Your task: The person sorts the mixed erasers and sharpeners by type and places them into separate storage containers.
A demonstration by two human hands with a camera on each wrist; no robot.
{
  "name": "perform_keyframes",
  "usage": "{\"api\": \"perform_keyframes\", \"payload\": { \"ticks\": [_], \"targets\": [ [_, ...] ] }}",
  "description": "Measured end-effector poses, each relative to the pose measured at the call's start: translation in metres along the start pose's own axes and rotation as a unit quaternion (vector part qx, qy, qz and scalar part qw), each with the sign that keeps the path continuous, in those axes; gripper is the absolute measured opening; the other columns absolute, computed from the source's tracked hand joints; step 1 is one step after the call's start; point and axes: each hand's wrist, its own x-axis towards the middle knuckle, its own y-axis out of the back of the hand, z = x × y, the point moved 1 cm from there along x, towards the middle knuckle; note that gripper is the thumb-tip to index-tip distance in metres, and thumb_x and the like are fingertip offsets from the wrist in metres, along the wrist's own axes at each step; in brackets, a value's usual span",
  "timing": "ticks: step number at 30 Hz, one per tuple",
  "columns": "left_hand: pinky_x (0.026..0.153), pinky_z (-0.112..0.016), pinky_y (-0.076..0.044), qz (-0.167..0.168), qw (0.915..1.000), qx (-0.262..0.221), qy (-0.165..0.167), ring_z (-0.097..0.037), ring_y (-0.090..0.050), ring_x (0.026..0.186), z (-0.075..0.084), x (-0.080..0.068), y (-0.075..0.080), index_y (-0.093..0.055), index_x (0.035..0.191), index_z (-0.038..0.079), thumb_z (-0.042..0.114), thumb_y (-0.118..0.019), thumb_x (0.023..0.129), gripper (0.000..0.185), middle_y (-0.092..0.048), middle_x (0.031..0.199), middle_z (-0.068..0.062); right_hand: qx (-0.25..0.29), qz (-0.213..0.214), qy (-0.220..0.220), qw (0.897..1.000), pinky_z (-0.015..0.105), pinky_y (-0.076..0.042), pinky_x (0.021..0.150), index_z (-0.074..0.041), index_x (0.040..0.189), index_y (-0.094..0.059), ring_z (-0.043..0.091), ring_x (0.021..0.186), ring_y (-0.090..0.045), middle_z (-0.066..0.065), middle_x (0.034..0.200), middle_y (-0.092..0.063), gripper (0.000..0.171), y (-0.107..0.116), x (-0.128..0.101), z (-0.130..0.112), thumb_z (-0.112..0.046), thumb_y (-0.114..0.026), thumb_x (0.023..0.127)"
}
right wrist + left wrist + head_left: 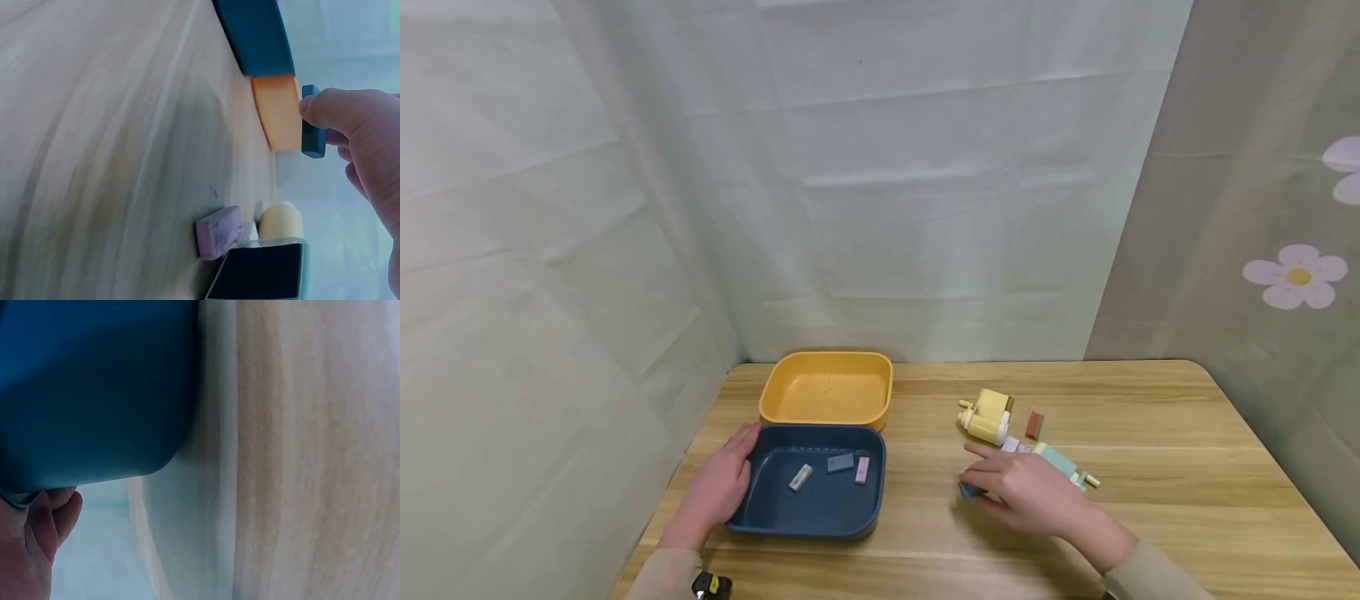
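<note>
A dark blue bin (pixel 805 523) stands at the left with a white eraser (pixel 801 477), a blue-grey eraser (pixel 840 462) and a pink eraser (pixel 862 470) inside. My left hand (pixel 718 483) holds the bin's left rim; the left wrist view shows its fingers (pixel 65 515) below the lip. Between thumb and fingers, my right hand (pixel 1026 492) pinches a blue eraser (pixel 312 125), raised above the table to the bin's right. Just beyond that hand lies a purple eraser (pixel 219 232), partly hidden in the head view.
Behind the blue bin is a yellow bin (pixel 827 358). A yellow crank pencil sharpener (pixel 988 417), a red and green eraser (pixel 1034 426) and a teal crank sharpener (pixel 1058 460) lie at the right on the wooden table (pixel 1187 500). Curtains enclose the back and sides.
</note>
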Motion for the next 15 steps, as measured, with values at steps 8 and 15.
{"api": "perform_keyframes", "payload": {
  "ticks": [8, 15],
  "targets": [
    [0.119, -0.064, -0.039, 0.0, 1.0, 0.003, 0.002, -0.049, -0.044, 0.149, 0.0, 0.0, 0.0, -0.043, 0.159, -0.008, 0.002, -0.047, 0.105, 0.055, -0.046, 0.161, -0.028, -0.004, 0.02, -0.016, 1.0, 0.038, -0.066, 0.084, -0.014, 0.112, -0.081, 0.026, 0.127, -0.069, -0.005, 0.114, -0.08, 0.034, -0.001, 0.01, 0.002, -0.016, -0.092, 0.081],
    [0.119, -0.064, -0.04, -0.001, 1.0, 0.003, 0.002, -0.048, -0.043, 0.149, 0.001, 0.001, 0.0, -0.043, 0.159, -0.007, 0.002, -0.048, 0.106, 0.054, -0.045, 0.162, -0.028, 0.004, 0.03, -0.029, 0.999, 0.038, -0.066, 0.078, -0.013, 0.113, -0.081, 0.029, 0.126, -0.07, -0.001, 0.117, -0.08, 0.034, 0.0, 0.016, 0.006, -0.016, -0.093, 0.081]
  ]
}}
